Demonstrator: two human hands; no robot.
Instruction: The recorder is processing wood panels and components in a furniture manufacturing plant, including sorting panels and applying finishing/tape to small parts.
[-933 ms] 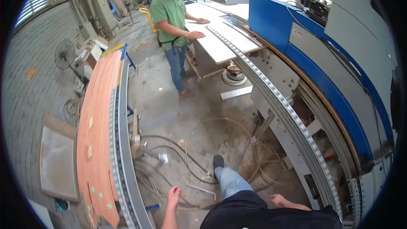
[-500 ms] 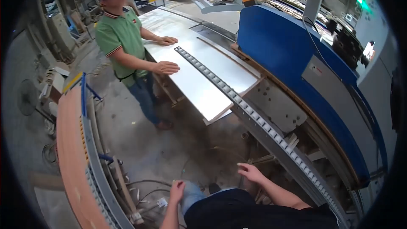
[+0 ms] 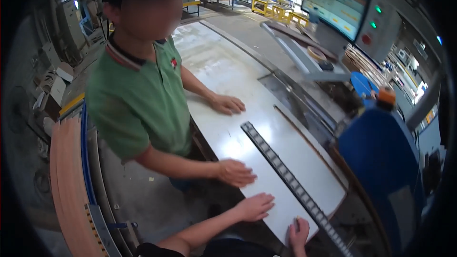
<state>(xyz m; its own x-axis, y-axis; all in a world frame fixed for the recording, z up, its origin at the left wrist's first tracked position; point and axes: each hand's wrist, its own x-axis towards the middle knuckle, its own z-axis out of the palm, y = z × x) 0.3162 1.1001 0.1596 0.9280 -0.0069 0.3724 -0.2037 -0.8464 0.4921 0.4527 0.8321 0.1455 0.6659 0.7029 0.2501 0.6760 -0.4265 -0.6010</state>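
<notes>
Beneath left grip, white panel, right grip at near end

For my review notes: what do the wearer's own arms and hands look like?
The left hand and right hand are both bare, with no gloves or wristbands visible. The left forearm is uncovered too, up to a black sleeve at the lower edge. Any sleeve on the right arm is out of view.

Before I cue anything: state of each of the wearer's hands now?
Left hand: open, palm down on the white panel.
Right hand: partly curled; whether it grips something small can't be told.
</notes>
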